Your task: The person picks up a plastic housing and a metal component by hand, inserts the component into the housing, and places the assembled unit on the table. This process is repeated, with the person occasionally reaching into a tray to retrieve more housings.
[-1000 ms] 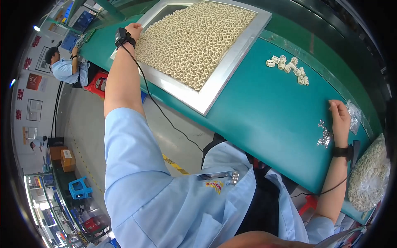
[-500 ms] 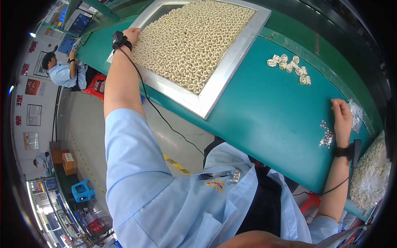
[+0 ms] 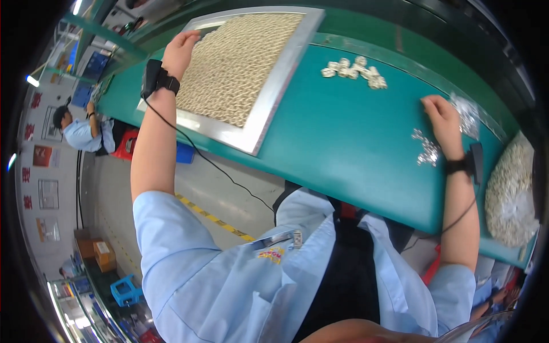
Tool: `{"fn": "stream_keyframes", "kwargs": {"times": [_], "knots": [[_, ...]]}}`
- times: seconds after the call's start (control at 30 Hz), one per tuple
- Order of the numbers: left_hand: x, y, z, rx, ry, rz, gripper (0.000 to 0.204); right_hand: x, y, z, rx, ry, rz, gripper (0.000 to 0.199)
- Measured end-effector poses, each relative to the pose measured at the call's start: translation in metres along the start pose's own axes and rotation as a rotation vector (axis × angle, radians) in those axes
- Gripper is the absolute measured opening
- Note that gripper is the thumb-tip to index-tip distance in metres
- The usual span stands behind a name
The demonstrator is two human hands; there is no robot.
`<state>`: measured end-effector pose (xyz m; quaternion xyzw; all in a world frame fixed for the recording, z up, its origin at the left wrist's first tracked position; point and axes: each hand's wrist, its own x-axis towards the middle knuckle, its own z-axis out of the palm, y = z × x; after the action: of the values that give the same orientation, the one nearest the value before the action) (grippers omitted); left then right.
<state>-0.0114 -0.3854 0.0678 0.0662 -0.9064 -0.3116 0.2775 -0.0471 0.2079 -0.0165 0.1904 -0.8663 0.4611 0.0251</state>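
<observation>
Green table: my soft green work table (image 3: 343,143) has all my things on it.
Left hand: my left hand (image 3: 180,51) rests on the far left edge of the big flat silver metal tray (image 3: 274,108). My fingers curl over the little pieces there. I cannot tell if they pinch one.
Tray: it is full, edge to edge, with small cream-white ring pieces (image 3: 240,68). There are too many to count.
Right hand: my right hand (image 3: 443,117) lies flat on the table, fingers close together, tips down. It sits between two shiny things and I cannot tell if it grips anything.
Shiny bits: one small heap of tiny silver metal parts (image 3: 426,151) lies just left of my right hand. One clear crinkly plastic bag (image 3: 466,111) lies just right of it.
Set aside: one short row of cream pieces (image 3: 354,71), about eight, lies on the table, apart from the tray.
White bag: one big bag of more cream pieces (image 3: 509,188) sits at my far right.
How far: I think only a few are done; most wait.
</observation>
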Motion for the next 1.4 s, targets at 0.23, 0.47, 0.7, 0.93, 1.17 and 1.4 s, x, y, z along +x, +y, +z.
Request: {"fn": "stream_keyframes", "kwargs": {"times": [0.23, 0.47, 0.7, 0.93, 1.17, 1.4], "knots": [[-0.067, 0.180, 0.112, 0.033, -0.518, 0.403, 0.028, 0.000, 0.004, -0.004, 0.023, -0.032, 0.019, 0.020], [-0.090, 0.192, 0.170, 0.452, -0.581, 0.192, 0.032, -0.002, 0.004, -0.003, 0.109, -0.069, -0.112, 0.023], [-0.091, 0.195, 0.175, 0.062, -0.591, 0.182, 0.035, -0.002, 0.002, -0.008, 0.140, -0.109, -0.058, 0.024], [-0.128, 0.255, 0.217, -0.523, -0.710, 0.192, 0.031, -0.001, 0.009, -0.003, 0.092, -0.029, -0.133, 0.026], [-0.147, 0.266, 0.258, -0.568, -0.679, 0.322, 0.028, -0.005, 0.009, -0.003, 0.113, -0.009, -0.148, 0.025], [-0.148, 0.251, 0.254, -0.642, -0.713, 0.281, 0.026, -0.011, -0.001, -0.012, 0.102, -0.088, -0.126, 0.016]]}}
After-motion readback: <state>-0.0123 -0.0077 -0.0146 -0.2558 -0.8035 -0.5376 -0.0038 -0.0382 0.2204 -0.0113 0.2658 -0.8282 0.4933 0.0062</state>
